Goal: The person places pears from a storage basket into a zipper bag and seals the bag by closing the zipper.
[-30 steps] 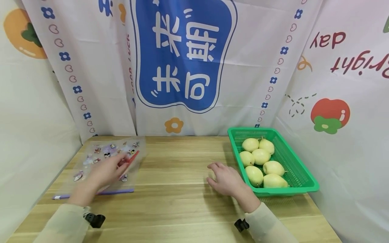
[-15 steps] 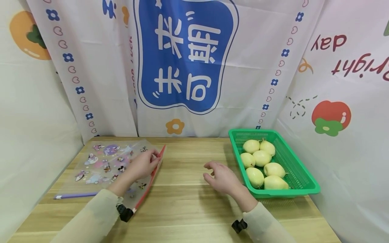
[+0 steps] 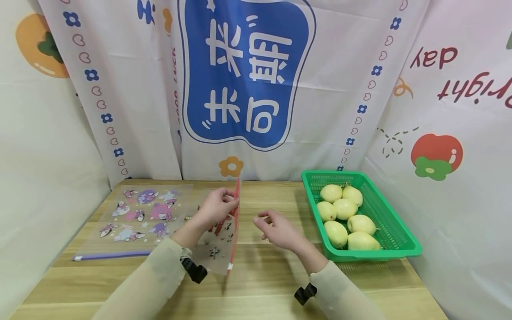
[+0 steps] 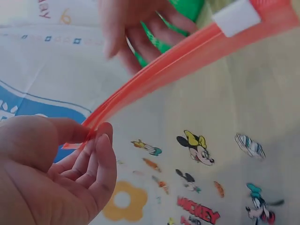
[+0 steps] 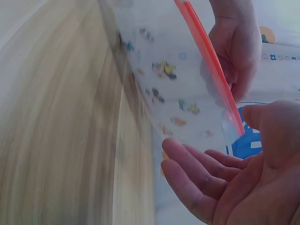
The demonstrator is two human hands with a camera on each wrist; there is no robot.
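My left hand [image 3: 217, 206] pinches the red zip edge of a clear zip bag [image 4: 206, 154] printed with cartoon figures. The bag hangs tilted over the table, its red strip [image 5: 206, 47] running along the top, with a white slider [image 4: 236, 18] near one end. Just right of the bag, my right hand [image 3: 278, 229] hovers with fingers loosely bent and nothing in them. In the right wrist view its fingers [image 5: 192, 183] spread close to the bag's red edge. A second clear bag [image 3: 140, 213], with a purple zip strip, lies flat on the table at the left.
A green basket [image 3: 394, 218] holding several pale yellow-green pears [image 3: 345, 208] stands on the right of the wooden table [image 3: 256, 289]. Printed white cloth [image 3: 332, 111] hangs behind and along both sides.
My left hand has lifted the red-edged bag off the purple-edged one and carried it right, uncovering the latter. My right hand has shifted slightly left towards it.
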